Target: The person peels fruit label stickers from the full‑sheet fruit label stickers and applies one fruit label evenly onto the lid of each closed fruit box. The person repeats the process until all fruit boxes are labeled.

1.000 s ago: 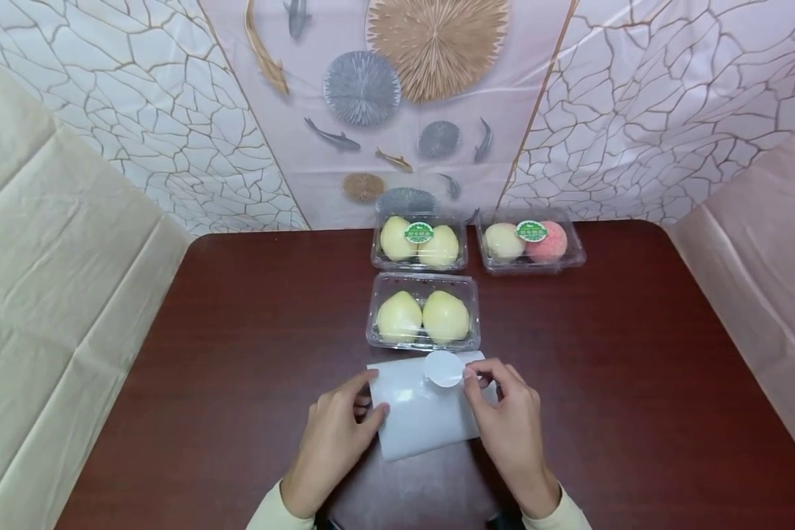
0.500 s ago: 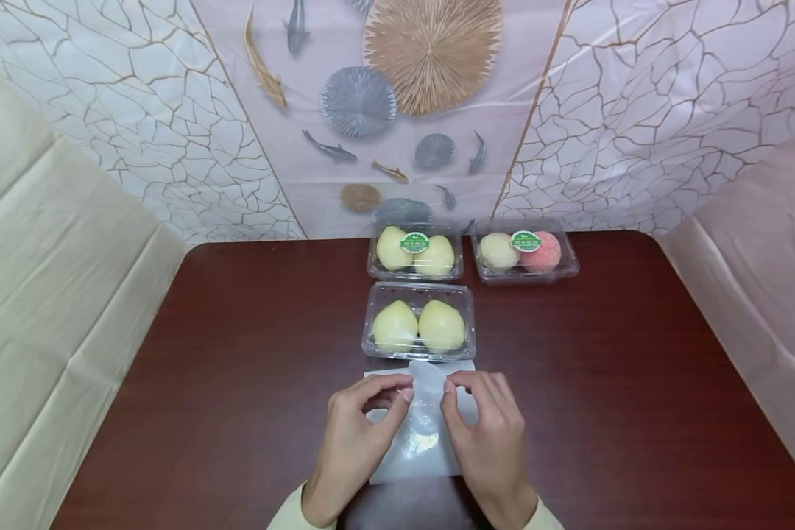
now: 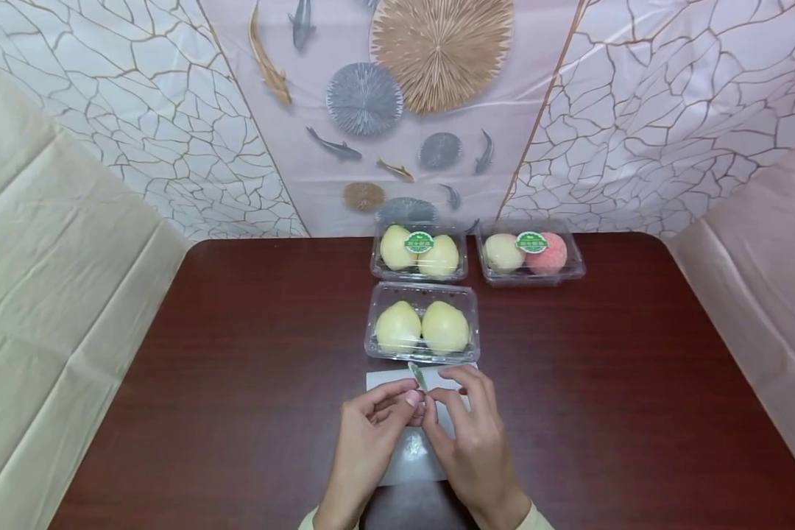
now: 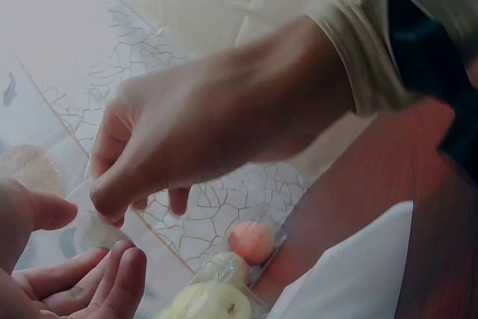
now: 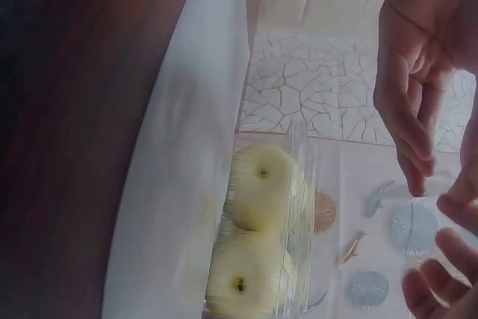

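A small round sticker (image 3: 417, 375), green on its printed face, stands nearly edge-on between the hands in the head view. My left hand (image 3: 364, 442) holds it at its left side between thumb and index finger. With thumb and index fingertip my right hand (image 3: 473, 442) pinches its lower edge, the other fingers lifted. In the left wrist view the sticker's pale side (image 4: 95, 233) shows among the fingertips. Under both hands lies a glossy white sheet (image 3: 411, 460). Just beyond it sits a clear plastic box (image 3: 371, 324) with two yellow-green pears (image 3: 398, 327), its lid unlabelled.
Behind stands another clear box (image 3: 461, 258) of two pears under a green label (image 3: 419, 242). To its right, a labelled clear box (image 3: 573, 261) holds a pale fruit (image 3: 504, 253) and a pink one (image 3: 546, 254). A patterned cloth (image 3: 397, 110) hangs at the table's (image 3: 252, 368) back.
The sticker, flat and white side up over the sheet earlier, is now turned edge-on with green showing. My left hand left the sheet's edge for the sticker; both hands came together.
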